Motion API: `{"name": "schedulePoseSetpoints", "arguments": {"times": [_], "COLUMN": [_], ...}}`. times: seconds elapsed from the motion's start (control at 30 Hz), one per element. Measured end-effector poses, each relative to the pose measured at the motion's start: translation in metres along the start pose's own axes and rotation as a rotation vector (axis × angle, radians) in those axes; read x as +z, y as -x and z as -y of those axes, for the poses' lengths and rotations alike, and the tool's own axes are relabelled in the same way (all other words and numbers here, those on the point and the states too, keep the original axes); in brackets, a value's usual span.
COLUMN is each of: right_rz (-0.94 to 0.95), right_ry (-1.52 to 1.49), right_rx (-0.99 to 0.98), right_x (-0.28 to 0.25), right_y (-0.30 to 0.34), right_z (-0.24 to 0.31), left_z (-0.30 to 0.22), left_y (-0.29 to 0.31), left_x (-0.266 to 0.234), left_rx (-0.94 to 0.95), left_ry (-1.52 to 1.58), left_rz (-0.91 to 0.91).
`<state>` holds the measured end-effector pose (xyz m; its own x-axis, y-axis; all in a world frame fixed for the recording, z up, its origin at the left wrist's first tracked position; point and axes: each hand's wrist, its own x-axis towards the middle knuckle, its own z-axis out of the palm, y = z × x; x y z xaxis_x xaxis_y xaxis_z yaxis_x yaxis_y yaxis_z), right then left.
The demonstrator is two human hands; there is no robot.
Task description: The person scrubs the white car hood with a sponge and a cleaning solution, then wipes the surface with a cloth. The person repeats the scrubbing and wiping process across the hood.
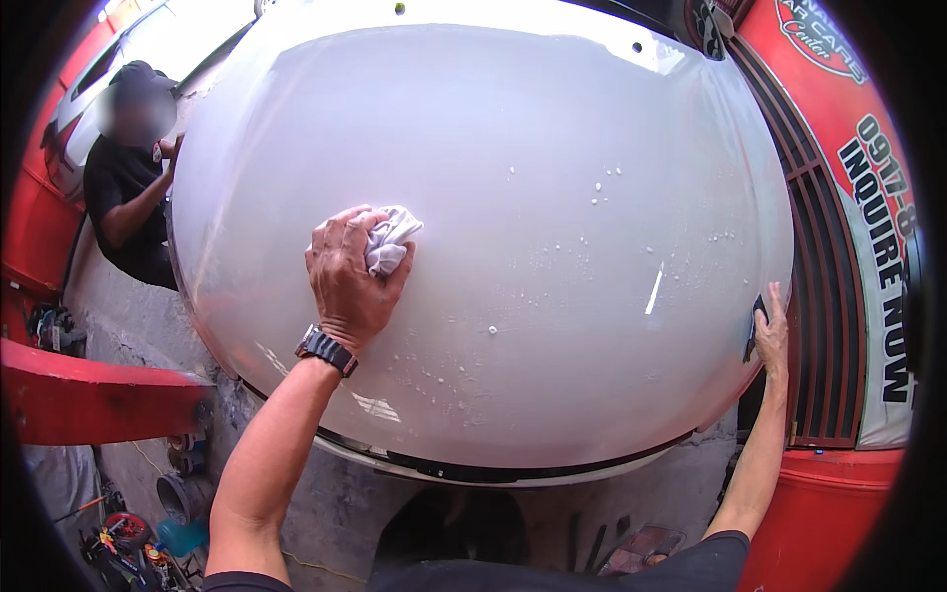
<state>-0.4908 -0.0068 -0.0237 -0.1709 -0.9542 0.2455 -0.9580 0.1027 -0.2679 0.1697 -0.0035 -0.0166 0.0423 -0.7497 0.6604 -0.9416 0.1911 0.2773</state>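
A white car hood (552, 128), wide and glossy, fills the middle of the view, with white droplets dotted over its right and near parts. My left hand (347, 271) presses a crumpled pale cloth (393, 237) against the hood, left of centre; its fingers are closed round the cloth. A dark watch (327, 351) is on that wrist. At the hood's right edge is my right hand (774, 331), fingers pointing away from me. A narrow dark object (751, 340) lies between its thumb and fingers; its kind cannot be made out.
Another person (128, 187) in dark clothes stands at the hood's left side. A red beam (109, 395) juts in from the left, above tools (128, 533) on the floor. To the right are a dark red metal grille (819, 296) and a printed banner (878, 257).
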Motion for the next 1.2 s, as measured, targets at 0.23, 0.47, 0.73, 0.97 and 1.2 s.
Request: {"name": "schedulePoseSetpoints", "arguments": {"times": [0.23, 0.47, 0.73, 0.97, 1.2], "right_rz": [0.068, -0.110, -0.640, -0.365, -0.466], "right_ry": [-0.048, -0.055, -0.217, -0.082, -0.066], "right_rx": [0.102, 0.241, -0.050, -0.295, -0.098], "right_x": [-0.005, -0.001, -0.017, 0.035, 0.058], "right_y": [-0.008, 0.008, 0.076, 0.163, 0.152], "right_z": [-0.008, -0.019, 0.062, 0.132, 0.128], "left_z": [0.002, -0.001, 0.003, -0.001, 0.000], "left_y": [0.004, 0.003, 0.005, 0.006, 0.007], "left_x": [0.000, 0.002, 0.003, 0.002, 0.004], "left_rx": [-0.018, 0.014, -0.020, -0.004, 0.064], "left_ry": [-0.004, -0.001, 0.002, -0.011, -0.019], "left_rz": [0.003, -0.018, -0.005, -0.024, -0.045]}}
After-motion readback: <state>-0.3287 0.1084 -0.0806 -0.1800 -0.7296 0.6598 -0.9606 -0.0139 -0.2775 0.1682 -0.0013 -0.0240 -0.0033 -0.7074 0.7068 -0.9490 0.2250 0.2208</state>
